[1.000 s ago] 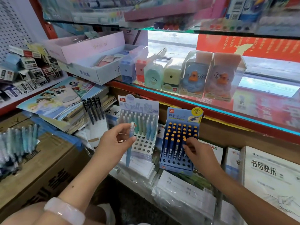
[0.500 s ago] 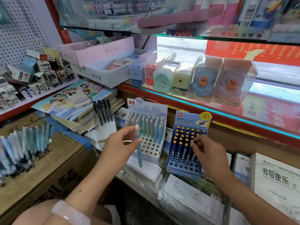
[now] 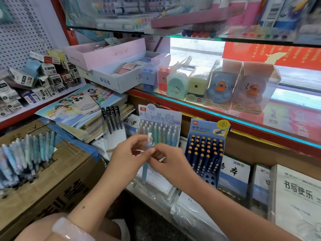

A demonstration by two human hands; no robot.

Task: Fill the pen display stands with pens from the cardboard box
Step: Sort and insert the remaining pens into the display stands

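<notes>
Frame center: blue pen point(image 3: 145, 164) pinched near its top by left hand point(image 3: 128, 157) and right hand point(image 3: 171, 162), long axis approx vertical. Pastel stand point(image 3: 159, 129) is located just behind/above, closer than navy stand point(image 3: 205, 153) at right.

A white pegboard wall point(image 3: 20, 32) is seen at the left, beside red-framed shop shelving point(image 3: 225, 122) with glass shelves point(image 3: 191, 34), through which bright daylight is let in from a window point(image 3: 196, 49) behind.
</notes>
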